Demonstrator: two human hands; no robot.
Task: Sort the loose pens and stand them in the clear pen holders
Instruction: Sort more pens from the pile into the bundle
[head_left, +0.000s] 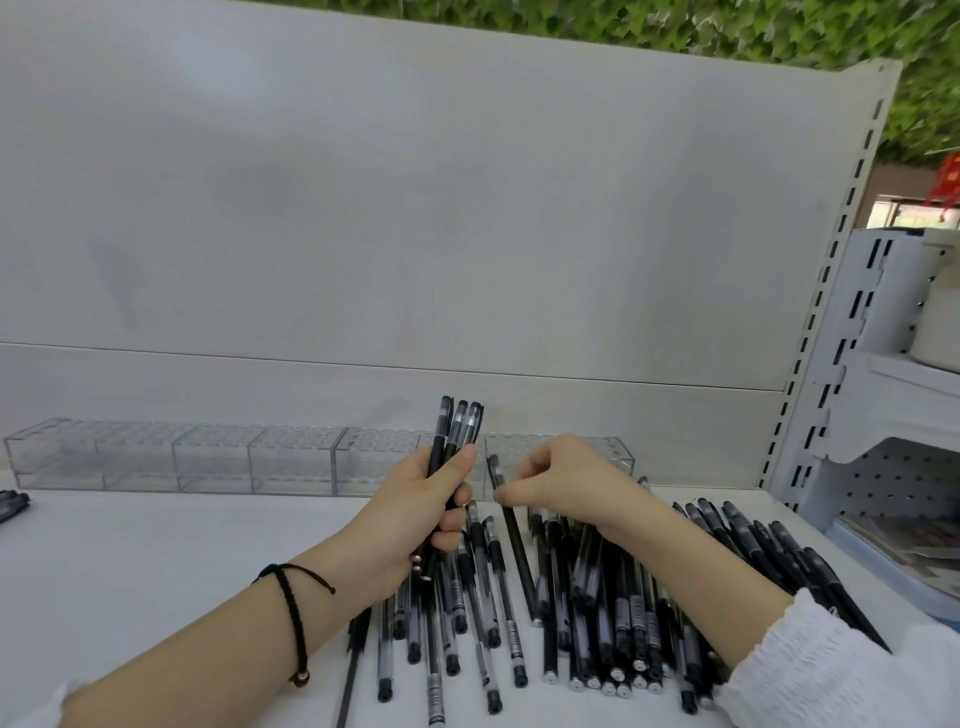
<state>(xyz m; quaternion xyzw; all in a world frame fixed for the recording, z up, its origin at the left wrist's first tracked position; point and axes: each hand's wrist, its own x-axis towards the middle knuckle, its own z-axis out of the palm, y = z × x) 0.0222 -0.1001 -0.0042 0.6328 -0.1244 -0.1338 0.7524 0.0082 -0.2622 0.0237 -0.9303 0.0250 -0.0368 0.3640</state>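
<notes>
head view is showing the left hand (415, 512) gripping a small bundle of black pens (456, 431). its fingers and thumb are curling round the barrels, with the capped ends standing up above the thumb and the other ends poking out below the palm. the right hand (566, 488) is pinching a single black pen (514, 545) near its upper end between thumb and fingertips. that pen is tilting, with its lower end reaching down among the loose pens (597, 629). the loose pens are lying in a scattered heap on the white tabletop (156, 571), under and in front of both hands. most are pointing roughly toward the person, and some are fanning out to the right beside the right forearm. the clear pen holders (208, 457) are standing in a row along the back of the tabletop, against the grey back panel (415, 208), just behind the hands. a black cord bracelet (293, 608) is sitting on the left wrist, and a white sleeve (831, 675) is covering the right forearm. a few more dark pens (13, 504) are lying at the far left edge of the tabletop.
</notes>
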